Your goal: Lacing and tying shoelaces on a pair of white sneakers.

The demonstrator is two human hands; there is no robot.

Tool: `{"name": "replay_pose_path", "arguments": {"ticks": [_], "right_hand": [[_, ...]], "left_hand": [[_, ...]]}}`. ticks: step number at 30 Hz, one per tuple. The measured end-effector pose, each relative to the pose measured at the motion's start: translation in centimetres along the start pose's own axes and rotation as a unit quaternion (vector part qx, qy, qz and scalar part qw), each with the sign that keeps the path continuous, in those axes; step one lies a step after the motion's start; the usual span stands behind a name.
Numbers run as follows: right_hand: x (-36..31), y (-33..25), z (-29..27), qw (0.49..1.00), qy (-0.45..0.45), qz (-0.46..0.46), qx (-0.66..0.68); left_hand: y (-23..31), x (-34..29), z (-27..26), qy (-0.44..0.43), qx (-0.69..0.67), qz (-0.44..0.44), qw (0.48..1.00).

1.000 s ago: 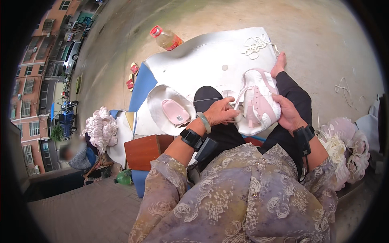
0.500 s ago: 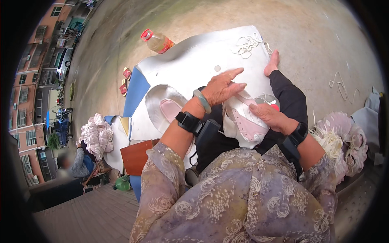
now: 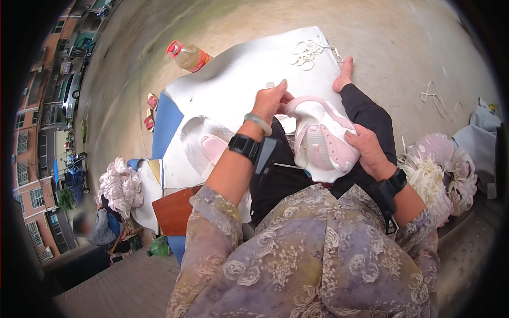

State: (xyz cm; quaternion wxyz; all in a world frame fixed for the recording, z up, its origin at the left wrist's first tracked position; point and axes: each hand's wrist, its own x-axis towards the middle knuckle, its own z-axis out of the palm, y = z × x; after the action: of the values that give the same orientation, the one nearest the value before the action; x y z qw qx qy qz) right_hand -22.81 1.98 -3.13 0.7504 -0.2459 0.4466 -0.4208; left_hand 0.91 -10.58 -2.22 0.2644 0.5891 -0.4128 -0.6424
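Observation:
A pink and white shoe upper (image 3: 324,139) rests above my lap, its pink-trimmed rim toward the far side and rows of eyelets showing. My right hand (image 3: 373,152) grips its right edge, thumb on top and fingers beneath. Beside its far left corner is my left hand (image 3: 271,100), fingers curled together; whatever they may pinch is too small or hidden to make out. To the left, a white piece with a pink insole-shaped patch (image 3: 213,147) lies on the white sheet (image 3: 233,79) across my legs.
White laces (image 3: 310,54) lie on the sheet's far corner, near my bare foot (image 3: 344,74). Beyond the sheet stands a red-capped bottle (image 3: 188,56). Bundles of pink-white pieces lie left (image 3: 121,185) and right (image 3: 445,169). A brown board (image 3: 177,211) sits by my left elbow; a person (image 3: 101,228) sits farther left.
The shoe upper has been turned and raised, showing more of its eyelets and rim. My left hand has curled its outstretched fingers and moved left; my right hand has shifted to the upper's right edge.

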Motion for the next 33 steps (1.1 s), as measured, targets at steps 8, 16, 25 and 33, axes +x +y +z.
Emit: {"name": "replay_pose_path", "arguments": {"ticks": [8, 16, 25, 33], "right_hand": [[-0.2, 1.2, -2.3, 0.998, 0.021, -0.017, 0.057], [-0.8, 2.5, -2.2, 0.993, 0.032, 0.035, 0.108], [1.7, -0.1, -1.5, 0.997, 0.039, -0.023, -0.056], [3.2, 0.6, -3.3, 0.646, 0.008, -0.090, -0.758]], "left_hand": [[-4.6, -7.3, 2.1, 0.021, 0.414, 0.234, 0.880], [-9.1, -7.8, 2.4, -0.102, 0.449, 0.191, 0.867], [-2.0, -8.3, 2.0, -0.023, 0.459, 0.219, 0.860], [-3.8, -9.1, -1.9, 0.040, 0.092, -0.016, 0.995]]}}
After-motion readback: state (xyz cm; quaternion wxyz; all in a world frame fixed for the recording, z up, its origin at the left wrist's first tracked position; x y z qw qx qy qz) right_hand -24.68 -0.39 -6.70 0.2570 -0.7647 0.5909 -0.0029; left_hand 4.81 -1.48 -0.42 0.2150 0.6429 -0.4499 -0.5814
